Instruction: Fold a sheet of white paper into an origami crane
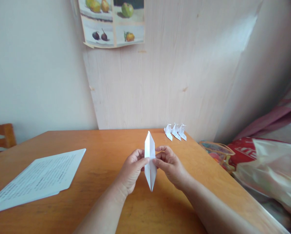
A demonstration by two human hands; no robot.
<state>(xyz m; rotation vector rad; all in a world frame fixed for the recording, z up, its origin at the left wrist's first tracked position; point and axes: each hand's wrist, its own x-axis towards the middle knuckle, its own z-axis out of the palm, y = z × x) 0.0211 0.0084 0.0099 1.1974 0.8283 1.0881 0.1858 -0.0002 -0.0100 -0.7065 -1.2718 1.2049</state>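
A white folded paper [149,146], long and narrow with pointed ends at top and bottom, is held upright above the table. A slit runs down the middle of its lower half. My left hand [135,165] pinches its left edge, thumb on the near face and fingers behind. On the opposite edge, my right hand [168,164] grips it the same way, with the thumb near the paper's middle. Both hands are closed on the paper, and some fingertips are hidden behind it.
Folded white paper figures [175,132] stand in a row at the wooden table's [106,182] far right corner. Printed sheets [43,177] lie stacked at the left. Plastic bags [269,175] sit beyond the right edge. A chair [4,135] stands at far left.
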